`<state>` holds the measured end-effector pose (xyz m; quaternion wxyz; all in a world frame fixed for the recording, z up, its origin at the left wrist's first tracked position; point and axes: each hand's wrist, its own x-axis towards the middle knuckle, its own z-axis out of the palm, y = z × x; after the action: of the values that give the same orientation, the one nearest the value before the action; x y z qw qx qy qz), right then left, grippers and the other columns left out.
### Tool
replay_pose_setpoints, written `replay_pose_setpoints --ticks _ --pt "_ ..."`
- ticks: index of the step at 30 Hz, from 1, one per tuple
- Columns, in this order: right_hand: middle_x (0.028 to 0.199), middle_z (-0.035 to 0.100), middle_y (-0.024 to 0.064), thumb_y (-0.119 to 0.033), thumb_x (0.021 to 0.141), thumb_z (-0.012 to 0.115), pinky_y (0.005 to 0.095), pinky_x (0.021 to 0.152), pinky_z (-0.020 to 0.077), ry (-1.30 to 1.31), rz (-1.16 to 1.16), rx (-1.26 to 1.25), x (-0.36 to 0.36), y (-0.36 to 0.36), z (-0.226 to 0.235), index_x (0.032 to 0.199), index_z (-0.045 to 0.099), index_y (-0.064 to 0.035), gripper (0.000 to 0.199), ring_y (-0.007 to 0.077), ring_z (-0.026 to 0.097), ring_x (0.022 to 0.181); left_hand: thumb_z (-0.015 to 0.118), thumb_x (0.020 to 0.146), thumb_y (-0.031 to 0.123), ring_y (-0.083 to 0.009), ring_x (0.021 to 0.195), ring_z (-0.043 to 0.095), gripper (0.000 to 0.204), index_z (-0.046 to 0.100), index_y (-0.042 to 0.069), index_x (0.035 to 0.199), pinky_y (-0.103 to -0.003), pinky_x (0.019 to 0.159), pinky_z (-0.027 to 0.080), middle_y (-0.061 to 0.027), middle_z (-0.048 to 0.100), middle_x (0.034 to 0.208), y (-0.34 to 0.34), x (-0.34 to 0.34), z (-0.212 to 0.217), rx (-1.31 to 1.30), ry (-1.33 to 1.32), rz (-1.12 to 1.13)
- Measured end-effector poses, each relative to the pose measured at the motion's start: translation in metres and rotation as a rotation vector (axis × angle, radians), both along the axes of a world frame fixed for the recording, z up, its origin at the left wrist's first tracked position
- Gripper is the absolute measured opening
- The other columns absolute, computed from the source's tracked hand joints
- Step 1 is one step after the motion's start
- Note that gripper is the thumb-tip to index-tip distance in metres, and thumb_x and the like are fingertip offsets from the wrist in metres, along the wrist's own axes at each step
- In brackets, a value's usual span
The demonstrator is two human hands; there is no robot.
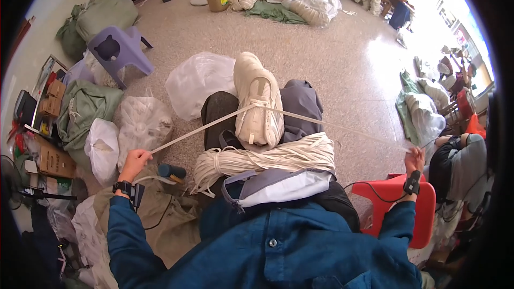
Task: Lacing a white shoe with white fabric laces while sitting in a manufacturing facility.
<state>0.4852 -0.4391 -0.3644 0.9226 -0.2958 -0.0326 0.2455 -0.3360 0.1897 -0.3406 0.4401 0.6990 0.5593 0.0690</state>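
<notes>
A flat white cord [214, 123] runs taut from my left hand [135, 161], around the toe of my cream sneaker [258, 101], and out to my right hand [413, 158]. Both hands are closed on the cord, spread wide apart at either side of my lap. The sneaker is raised on my crossed leg in dark grey trousers. A thick bundle of the same white cord [267, 159] lies across my lap, just below the shoe. Each wrist wears a black strap with a cable.
Clear plastic bags [198, 83] and green sacks [83, 109] crowd the floor at my left, beside a purple plastic stool [119, 51]. A red plastic chair [417, 203] stands at my right. Other people sit at the far end and at the right.
</notes>
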Motion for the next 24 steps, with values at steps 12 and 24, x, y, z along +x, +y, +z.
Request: replay_pose_setpoints --ticks 12,24 --pt "0.075 0.061 -0.0017 -0.014 0.098 0.066 0.0270 0.068 0.0549 0.107 0.430 -0.414 0.043 -0.007 -0.009 0.089 0.062 -0.0114 0.011 0.0132 0.063 0.070 0.067 0.089 0.009 -0.0323 0.100 0.064 0.019 0.067 0.001 0.106 -0.039 0.091 0.051 -0.0144 0.066 0.104 -0.085 0.249 0.071 0.647 -0.481 -0.523" --pt "0.090 0.068 0.0150 -0.015 0.090 0.068 0.0391 0.070 0.0525 -1.534 0.514 -0.769 -0.318 0.404 0.060 0.100 0.064 -0.0003 0.018 0.0319 0.066 0.079 0.057 0.091 0.007 -0.0396 0.093 0.063 0.007 0.058 0.001 0.094 -0.047 0.081 0.049 -0.0206 0.064 0.094 -0.053 0.323 0.058 0.542 -0.387 -0.534"
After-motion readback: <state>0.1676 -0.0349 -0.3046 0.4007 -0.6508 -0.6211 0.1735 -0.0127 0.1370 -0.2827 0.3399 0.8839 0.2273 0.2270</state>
